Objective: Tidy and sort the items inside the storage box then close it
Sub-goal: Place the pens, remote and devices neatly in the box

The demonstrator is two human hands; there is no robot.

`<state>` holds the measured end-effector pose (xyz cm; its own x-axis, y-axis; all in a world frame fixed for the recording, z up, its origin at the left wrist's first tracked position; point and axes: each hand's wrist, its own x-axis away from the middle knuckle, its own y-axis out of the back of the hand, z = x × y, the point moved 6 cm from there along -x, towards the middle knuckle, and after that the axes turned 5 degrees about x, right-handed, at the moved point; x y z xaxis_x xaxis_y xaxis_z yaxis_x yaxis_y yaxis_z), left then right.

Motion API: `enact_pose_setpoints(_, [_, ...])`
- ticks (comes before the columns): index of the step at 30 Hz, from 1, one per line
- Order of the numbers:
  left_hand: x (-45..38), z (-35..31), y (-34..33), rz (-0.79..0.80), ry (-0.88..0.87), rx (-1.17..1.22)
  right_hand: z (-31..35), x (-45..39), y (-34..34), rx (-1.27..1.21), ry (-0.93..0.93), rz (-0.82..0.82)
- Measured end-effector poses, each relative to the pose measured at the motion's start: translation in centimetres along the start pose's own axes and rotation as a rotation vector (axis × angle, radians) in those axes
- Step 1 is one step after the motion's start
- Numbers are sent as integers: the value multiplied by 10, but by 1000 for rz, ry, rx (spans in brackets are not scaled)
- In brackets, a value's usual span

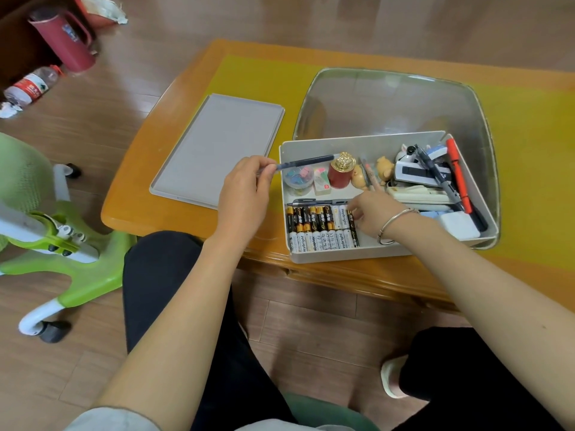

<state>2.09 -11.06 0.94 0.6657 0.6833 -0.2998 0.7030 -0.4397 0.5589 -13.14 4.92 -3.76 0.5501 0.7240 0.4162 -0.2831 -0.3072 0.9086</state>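
Left-hand fingers (264, 172) pinching one blue pen (306, 160); right-hand fingers (357, 209) curled on one battery (352, 223).

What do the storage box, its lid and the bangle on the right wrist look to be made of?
Storage box: likely matte off-white plastic, with thin moulded walls and rounded corners. Lid: seemingly the same matte plastic in grey, flat with a raised moulded rim, lying on the table beside the box. Bangle: probably polished metal, a thin silvery ring with bright glints.
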Motion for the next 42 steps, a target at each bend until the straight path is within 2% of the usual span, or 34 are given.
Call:
enact_pose_setpoints(2, [0,0,-3,-1,-3,-3,-2,7,10,-71,7,-67])
enact_pose_setpoints(4, [-1,1,-6,-2,0,-7,-13,17,27,-167,-34,-201])
enact_pose_setpoints(7, [0,3,-12,-14,9,-1,-48,35,57,-208,-167,-503])
enact_pose_setpoints(9, [1,3,-14,-31,11,-1,-76,46,70,-161,-294,-621])
enact_pose_setpoints(11, [3,4,-16,-48,16,7,-101,48,72,-98,-428,-579])
enact_pose_setpoints(14, [4,6,-18,-46,32,9,-123,45,61,-59,-546,-428])
enact_pose_setpoints(24, [2,14,-11,-77,65,38,-140,35,48,-142,-627,-347])
enact_pose_setpoints(26, [2,15,-9,-94,79,51,-133,39,54,-147,-577,-432])
enact_pose_setpoints(28, [2,17,-6,-113,92,66,-114,42,67,-150,-415,-574])
enact_pose_setpoints(30, [2,19,-3,-136,102,85,-87,42,74,-177,-232,-630])
enact_pose_setpoints(33, [3,19,3,-173,108,111,-42,28,66,-156,-2,-514])
enact_pose_setpoints(36, [4,21,7,-181,116,117,-5,9,47,-31,140,-389])
enact_pose_setpoints(42, [6,24,13,-179,122,118,23,-26,27,90,180,-247])
